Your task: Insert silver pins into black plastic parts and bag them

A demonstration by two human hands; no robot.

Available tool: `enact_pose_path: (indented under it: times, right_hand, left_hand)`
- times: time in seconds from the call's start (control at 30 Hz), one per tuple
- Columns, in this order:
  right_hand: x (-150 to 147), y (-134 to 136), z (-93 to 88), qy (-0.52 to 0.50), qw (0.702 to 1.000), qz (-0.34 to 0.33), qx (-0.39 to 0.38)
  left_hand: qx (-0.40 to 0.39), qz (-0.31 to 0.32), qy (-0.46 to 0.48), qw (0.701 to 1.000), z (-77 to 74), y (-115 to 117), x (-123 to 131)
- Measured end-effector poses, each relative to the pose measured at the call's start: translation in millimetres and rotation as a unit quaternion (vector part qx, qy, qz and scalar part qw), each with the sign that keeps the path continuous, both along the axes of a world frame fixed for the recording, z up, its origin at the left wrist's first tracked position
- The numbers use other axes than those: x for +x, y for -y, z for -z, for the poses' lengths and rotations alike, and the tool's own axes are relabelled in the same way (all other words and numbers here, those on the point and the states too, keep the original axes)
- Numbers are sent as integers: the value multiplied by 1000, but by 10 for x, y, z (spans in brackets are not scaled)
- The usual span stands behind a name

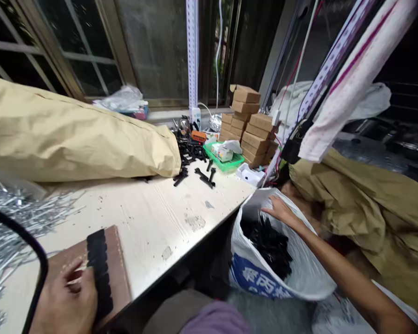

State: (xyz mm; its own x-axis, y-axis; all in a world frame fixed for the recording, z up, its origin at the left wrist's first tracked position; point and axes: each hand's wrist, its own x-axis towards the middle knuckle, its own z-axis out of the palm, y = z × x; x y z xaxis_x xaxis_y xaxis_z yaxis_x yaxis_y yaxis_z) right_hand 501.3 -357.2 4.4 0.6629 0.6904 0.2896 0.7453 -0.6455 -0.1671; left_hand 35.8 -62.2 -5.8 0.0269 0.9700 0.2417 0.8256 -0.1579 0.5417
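Note:
My left hand [68, 301] rests at the lower left over a brown board [116, 264], its fingers curled together; what they hold, if anything, I cannot make out. Beside those fingers a row of black pieces [99, 273] lies side by side on the board. At the right, my right hand [282, 212] reaches over the mouth of a white woven sack [242, 246], thumb and fingers apart and nothing visible between them. Inside the sack lies a heap of black plastic parts [270, 246], just below the hand.
Long metal rods [31, 215] are piled at the left. A beige cloth roll [73, 134] lies along the table [149, 232]. Farther back are loose black parts [205, 178], a green basket [235, 162] and stacked cardboard boxes [256, 137]. A black cable [38, 253] curves in front at the left.

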Motion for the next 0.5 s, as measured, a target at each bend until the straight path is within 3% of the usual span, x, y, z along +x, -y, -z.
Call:
enact_pose_path:
  times: [0.07,0.17,0.33,0.4,0.5]
  right_hand:
    - [46,-55,-10,18,999,-21,33]
    - [54,-478,-18,12,989,-102,104]
    - [-154,-1704,149,-46,959,-242,141]
    - [-184,-2266,214,-61,949,-273,142]
    - [-82,-3122,235,-80,946,-284,134]
  left_hand:
    - [77,77,6,994,-20,21,240]
    - [113,179,50,976,106,-54,708]
    - [203,265,-14,943,400,-461,1530]
    - [267,269,-50,924,404,-726,1792]
    - [315,226,-76,919,346,-1171,2064]
